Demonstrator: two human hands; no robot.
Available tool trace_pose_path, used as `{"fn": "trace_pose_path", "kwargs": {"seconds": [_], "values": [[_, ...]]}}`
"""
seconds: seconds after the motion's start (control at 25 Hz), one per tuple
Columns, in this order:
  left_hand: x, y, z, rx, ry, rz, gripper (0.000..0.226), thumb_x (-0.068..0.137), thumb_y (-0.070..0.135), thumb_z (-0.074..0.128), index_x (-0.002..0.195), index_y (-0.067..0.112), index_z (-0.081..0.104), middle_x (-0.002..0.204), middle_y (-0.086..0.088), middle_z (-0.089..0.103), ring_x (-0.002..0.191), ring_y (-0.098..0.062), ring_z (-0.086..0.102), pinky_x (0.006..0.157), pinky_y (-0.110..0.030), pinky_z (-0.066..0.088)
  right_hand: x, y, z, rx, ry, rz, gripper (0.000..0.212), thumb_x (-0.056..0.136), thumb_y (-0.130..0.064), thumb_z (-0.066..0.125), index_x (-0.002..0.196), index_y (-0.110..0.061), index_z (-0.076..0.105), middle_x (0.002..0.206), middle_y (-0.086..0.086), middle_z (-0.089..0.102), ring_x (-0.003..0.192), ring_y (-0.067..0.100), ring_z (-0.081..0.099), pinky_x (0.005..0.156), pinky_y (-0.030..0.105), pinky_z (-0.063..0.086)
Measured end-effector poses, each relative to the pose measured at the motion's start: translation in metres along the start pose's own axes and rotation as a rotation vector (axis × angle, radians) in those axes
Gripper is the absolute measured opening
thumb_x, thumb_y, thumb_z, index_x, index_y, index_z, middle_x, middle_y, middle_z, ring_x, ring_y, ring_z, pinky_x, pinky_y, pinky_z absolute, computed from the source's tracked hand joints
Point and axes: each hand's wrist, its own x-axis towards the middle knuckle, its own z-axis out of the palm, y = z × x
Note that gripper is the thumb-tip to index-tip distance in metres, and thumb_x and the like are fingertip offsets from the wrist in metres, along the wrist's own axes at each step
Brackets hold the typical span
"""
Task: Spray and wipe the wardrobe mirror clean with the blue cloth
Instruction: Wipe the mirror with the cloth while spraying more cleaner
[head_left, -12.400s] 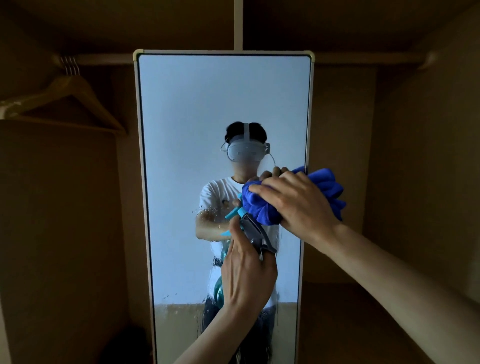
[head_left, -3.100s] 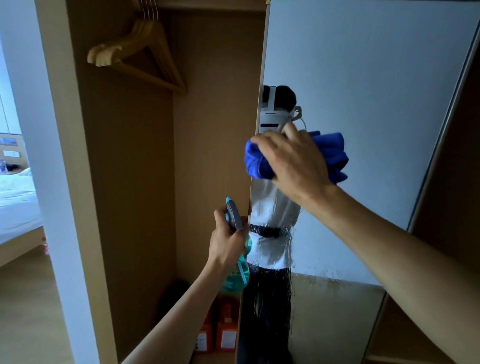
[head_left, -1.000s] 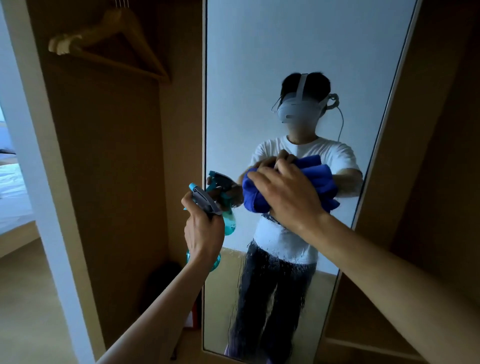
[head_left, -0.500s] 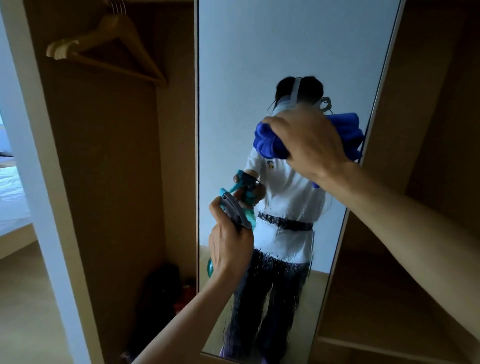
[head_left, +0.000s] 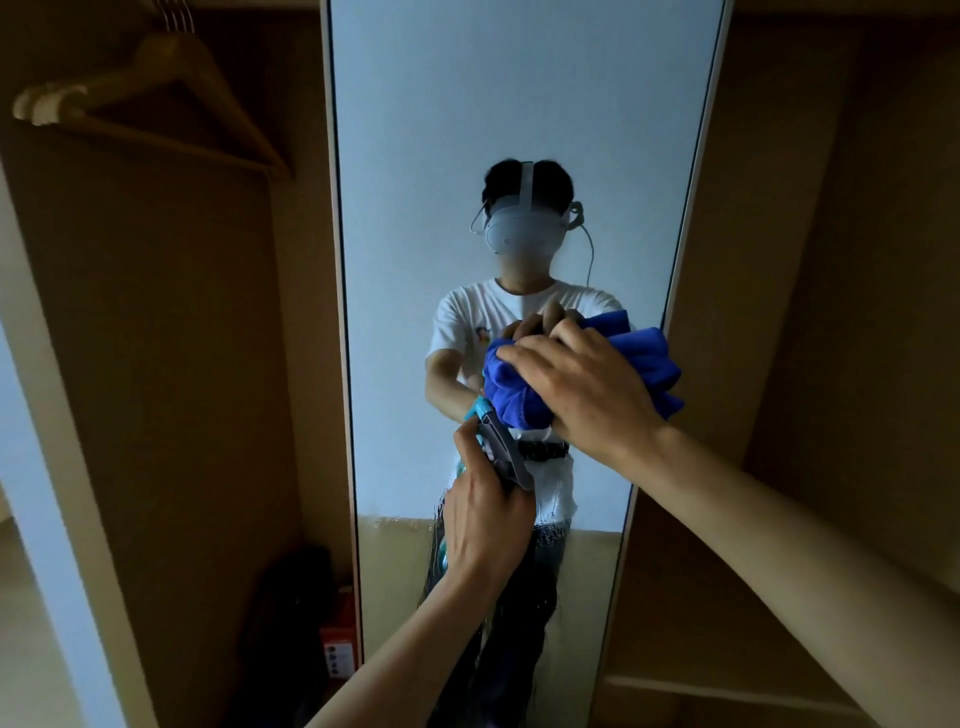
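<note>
— So, where's the cloth rn, and who's got it?

— Right hand (head_left: 582, 395) has the blue cloth (head_left: 511, 395) bunched into a wad, fingers curled over it, pressed against the mirror (head_left: 467, 130) at about chest height of the reflection, near the glass's right edge.

— And the other hand?

— Left hand (head_left: 483, 519) is wrapped round the neck of a spray bottle (head_left: 501, 447), just below the cloth. Grey trigger head w/ a teal nozzle tip aimed at the glass; the teal body is mostly hidden behind the hand. Can't tell if a finger is on the trigger.

— How would the cloth handle?

— Prob. soft, light and floppy: plush, microfibre-looking, with thick rounded folds. Best held as it is now, gathered in the palm so no loose ends drag. It'll likely get heavier and slicker once damp.

— The mirror itself?

— Tall, narrow, flat glass in a thin pale frame, standing between wood-look wardrobe panels (head_left: 156, 364). It's hard, smooth and prob. fragile, so even pressure, no jabbing. Lower part shows droplets and runs (head_left: 550, 514); upper glass looks dry.

— Anything else around?

— Wooden hangers (head_left: 156, 98) top left, angular w/ metal hooks. A small red box (head_left: 340, 639) on the wardrobe floor beside a dark shape I can't make out.
</note>
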Motion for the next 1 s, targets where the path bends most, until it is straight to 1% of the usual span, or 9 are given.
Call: {"fn": "trace_pose_path", "kwargs": {"seconds": [0.08,0.16,0.28,0.4,0.52,0.68,0.88,0.92,1.0], "values": [[-0.002,0.003,0.004,-0.001,-0.017,0.024,0.054,0.079,0.029,0.039,0.132,0.027,0.028,0.067,-0.006,0.062,0.059,-0.035,0.058,0.056,-0.042,0.046,0.002,0.004,-0.003,-0.004,-0.014,-0.029,0.068,0.066,-0.004,0.078,0.131,-0.014,0.059,0.122,0.003,0.066,0.099,0.029,0.054,0.082,0.042,0.046],[-0.002,0.005,0.008,0.025,-0.025,0.055,0.053,0.081,0.029,0.039,0.132,0.025,0.027,0.068,-0.005,0.062,0.057,-0.032,0.055,0.052,-0.037,0.040,0.007,0.010,-0.012,-0.007,-0.024,-0.032,0.068,0.068,-0.006,0.080,0.132,-0.015,0.060,0.123,0.003,0.066,0.102,0.029,0.054,0.086,0.043,0.046],[-0.001,0.005,0.012,0.066,-0.014,0.090,0.050,0.085,0.022,0.045,0.133,0.023,0.029,0.067,-0.004,0.060,0.052,-0.028,0.049,0.051,-0.033,0.034,0.025,0.033,-0.033,-0.021,0.016,0.016,0.066,0.071,-0.007,0.081,0.133,-0.013,0.059,0.126,0.006,0.066,0.102,0.031,0.055,0.089,0.044,0.046],[-0.002,0.004,0.016,0.089,0.002,0.103,0.051,0.085,0.024,0.042,0.134,0.023,0.028,0.063,-0.003,0.058,0.048,-0.024,0.047,0.049,-0.031,0.032,0.040,0.058,-0.050,-0.059,0.055,0.066,0.067,0.072,-0.005,0.082,0.134,-0.015,0.058,0.127,0.004,0.067,0.102,0.030,0.057,0.088,0.044,0.046],[-0.004,0.003,0.021,0.113,0.000,0.095,0.057,0.086,0.015,0.049,0.139,0.018,0.028,0.065,-0.002,0.058,0.046,-0.015,0.043,0.046,-0.028,0.026,0.034,0.060,-0.048,-0.027,0.057,0.062,0.067,0.073,-0.004,0.081,0.134,-0.016,0.058,0.127,0.003,0.067,0.102,0.029,0.056,0.089,0.043,0.044],[-0.005,0.003,0.027,0.122,0.024,0.070,0.063,0.085,0.009,0.052,0.141,0.018,0.026,0.068,-0.005,0.061,0.048,-0.021,0.044,0.049,-0.031,0.030,0.003,0.046,-0.030,0.003,0.033,0.023,0.066,0.071,-0.003,0.080,0.133,-0.015,0.060,0.126,0.003,0.067,0.099,0.027,0.054,0.090,0.042,0.043],[-0.006,0.008,0.028,0.117,0.035,0.064,0.060,0.088,0.008,0.054,0.142,0.017,0.027,0.065,-0.003,0.060,0.046,-0.015,0.041,0.044,-0.026,0.027,-0.035,0.032,-0.013,0.058,-0.045,-0.027,0.063,0.075,-0.002,0.073,0.134,-0.018,0.059,0.125,0.000,0.066,0.098,0.025,0.052,0.084,0.041,0.046],[-0.007,0.010,0.029,0.113,0.032,0.063,0.060,0.088,0.009,0.054,0.141,0.016,0.027,0.065,-0.003,0.060,0.046,-0.015,0.041,0.044,-0.027,0.027,-0.035,0.033,-0.014,0.049,-0.051,-0.036,0.063,0.075,-0.002,0.073,0.134,-0.019,0.059,0.124,-0.001,0.066,0.098,0.024,0.052,0.084,0.040,0.045],[-0.006,0.012,0.029,0.107,0.012,0.060,0.061,0.087,0.008,0.054,0.141,0.016,0.027,0.065,-0.005,0.061,0.048,-0.020,0.044,0.046,-0.030,0.030,-0.028,0.038,-0.021,0.020,-0.043,-0.026,0.067,0.072,-0.002,0.078,0.133,-0.020,0.058,0.124,-0.001,0.066,0.100,0.024,0.053,0.086,0.039,0.044]]}}
